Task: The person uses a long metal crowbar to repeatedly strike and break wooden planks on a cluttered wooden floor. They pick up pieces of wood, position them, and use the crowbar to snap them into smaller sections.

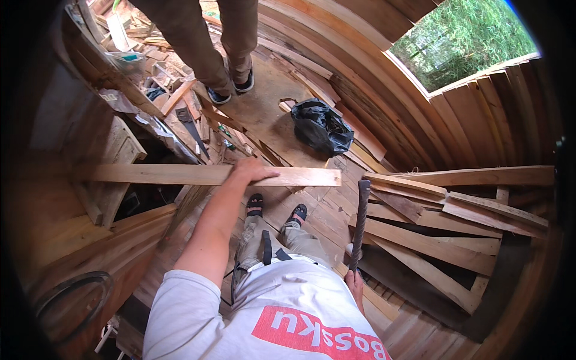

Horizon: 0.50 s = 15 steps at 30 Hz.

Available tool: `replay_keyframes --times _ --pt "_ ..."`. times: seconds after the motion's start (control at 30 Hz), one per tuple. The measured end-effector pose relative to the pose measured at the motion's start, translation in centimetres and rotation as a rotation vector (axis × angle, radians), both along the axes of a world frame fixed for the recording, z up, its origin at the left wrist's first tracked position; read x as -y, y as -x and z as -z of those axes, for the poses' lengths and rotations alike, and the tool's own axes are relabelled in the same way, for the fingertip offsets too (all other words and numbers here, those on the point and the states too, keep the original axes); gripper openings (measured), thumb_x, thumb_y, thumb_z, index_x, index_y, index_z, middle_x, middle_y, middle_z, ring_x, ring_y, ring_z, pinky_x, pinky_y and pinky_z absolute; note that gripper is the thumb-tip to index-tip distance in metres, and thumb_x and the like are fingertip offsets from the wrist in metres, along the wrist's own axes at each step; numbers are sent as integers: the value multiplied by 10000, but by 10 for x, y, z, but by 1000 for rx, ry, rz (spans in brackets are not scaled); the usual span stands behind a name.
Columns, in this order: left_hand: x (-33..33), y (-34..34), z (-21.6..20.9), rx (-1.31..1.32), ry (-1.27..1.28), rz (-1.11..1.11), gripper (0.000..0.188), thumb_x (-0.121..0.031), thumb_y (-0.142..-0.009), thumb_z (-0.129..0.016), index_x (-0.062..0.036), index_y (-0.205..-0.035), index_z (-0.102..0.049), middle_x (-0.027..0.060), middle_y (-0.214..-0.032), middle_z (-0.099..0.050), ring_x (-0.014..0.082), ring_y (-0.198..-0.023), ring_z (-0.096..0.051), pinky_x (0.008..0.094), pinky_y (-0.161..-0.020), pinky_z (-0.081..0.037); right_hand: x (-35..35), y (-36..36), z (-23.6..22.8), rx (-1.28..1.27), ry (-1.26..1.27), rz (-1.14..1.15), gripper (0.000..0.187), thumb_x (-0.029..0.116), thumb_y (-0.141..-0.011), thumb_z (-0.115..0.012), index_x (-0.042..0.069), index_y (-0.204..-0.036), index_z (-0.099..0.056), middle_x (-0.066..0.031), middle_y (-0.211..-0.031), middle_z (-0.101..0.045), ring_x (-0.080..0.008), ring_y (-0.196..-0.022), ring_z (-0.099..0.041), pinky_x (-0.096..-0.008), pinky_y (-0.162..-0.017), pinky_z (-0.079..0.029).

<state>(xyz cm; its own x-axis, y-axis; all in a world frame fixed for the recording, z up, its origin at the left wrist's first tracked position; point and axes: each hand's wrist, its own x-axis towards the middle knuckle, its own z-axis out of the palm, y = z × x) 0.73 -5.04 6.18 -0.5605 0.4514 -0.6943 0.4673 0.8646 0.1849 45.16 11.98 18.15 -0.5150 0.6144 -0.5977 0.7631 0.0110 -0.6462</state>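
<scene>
A pale, planed wooden plank (309, 177) stretches across in front of me from the left. My left hand (253, 170) is closed over it, gripping it near its right part. Low on my right side, my right hand (355, 284) is closed on the lower part of a long, dark, ribbed tool handle (362, 219) that points away from me. What kind of tool it belongs to I cannot make out. The plank's left end reaches a wooden frame (123, 159) at the left wall.
Another person (207, 45) stands ahead on a plywood sheet (270, 96). Close by lies a black plastic bag (323, 126). A handsaw (192, 129) rests among scrap wood at left. Stacked boards (432, 240) fill the right side, below a window opening (462, 45).
</scene>
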Motion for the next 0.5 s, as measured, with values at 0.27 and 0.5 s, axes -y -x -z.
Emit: replay_keyframes --times 0.27,0.5 --pt "42 30 2 6 145 -54 966 -841 -680 -489 -13 -1151 -654 192 -1224 -612 320 -1170 -568 434 -963 -443 -5 -4 7 80 50 11 429 414 -1003 -419 44 -798 -487 -26 -655 -472 -126 -586 -452 -306 -534 -372" --pt "10 -8 3 -327 -113 213 856 -523 -717 -723 -59 -1374 -429 176 -1265 -517 332 -1213 -463 542 -1066 -276 -23 12 27 9 94 9 401 436 -1008 -388 84 -829 -459 -1 -604 -449 -110 -516 -451 -281 -478 -364"
